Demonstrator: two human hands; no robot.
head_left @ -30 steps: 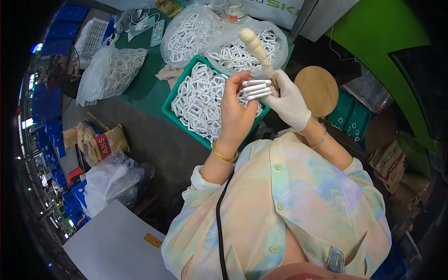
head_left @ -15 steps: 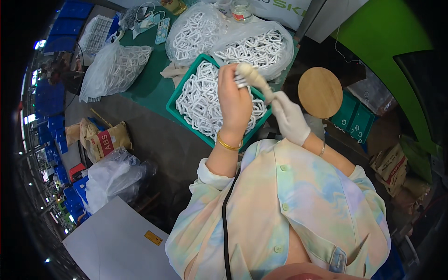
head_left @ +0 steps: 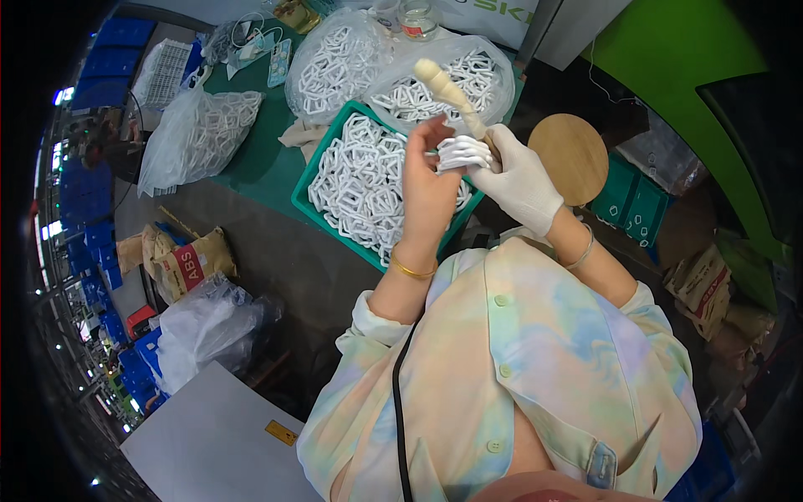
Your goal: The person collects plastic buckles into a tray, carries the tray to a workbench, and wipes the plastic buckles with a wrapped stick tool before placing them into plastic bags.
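My bare left hand (head_left: pixel 428 188), with a gold bangle at its wrist, has its fingers bent round a small stack of white plastic links (head_left: pixel 464 155). In a white glove, my right hand (head_left: pixel 523 186) grips the lower end of a cream stick (head_left: pixel 452 94) with a wrapped-looking, rounded tip pointing up and left. The stack lies against the stick's lower end, between the two hands, and the right fingertips are partly hidden there. Under and beside my left hand stands a green crate (head_left: pixel 303 199) full of loose white links (head_left: pixel 355 188).
Clear bags of links (head_left: pixel 335 71) lie behind the crate, another bag (head_left: pixel 201 130) to the left. A round wooden disc (head_left: pixel 569 159) and a green tray (head_left: pixel 631 197) are at right. Paper sacks (head_left: pixel 188 259) and a pale grey panel (head_left: pixel 209 435) stand at left.
The stick has swung more upright and its tip has moved away from my left hand. The stack in my left hand has come right, up to my gloved right hand.
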